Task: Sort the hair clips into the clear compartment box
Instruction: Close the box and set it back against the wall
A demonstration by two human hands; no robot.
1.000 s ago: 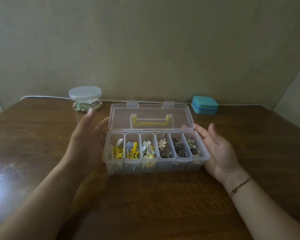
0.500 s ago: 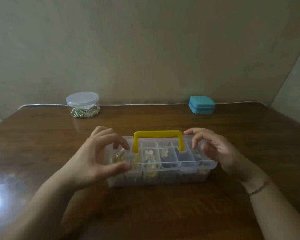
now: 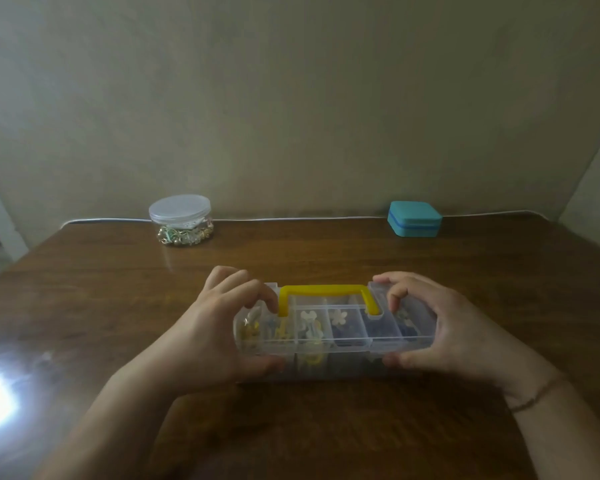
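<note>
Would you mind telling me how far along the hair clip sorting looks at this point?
Nearly finished, it seems. Done: the hair clips lie grouped in the compartments of the clear box, and its lid is down. In hand: the left hand and right hand grip the box's two ends. Left: perhaps latching the lid; whether it is latched cannot be told.

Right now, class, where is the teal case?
In the head view the teal case sits at the table's far right edge by the wall, beyond the right hand.
</note>
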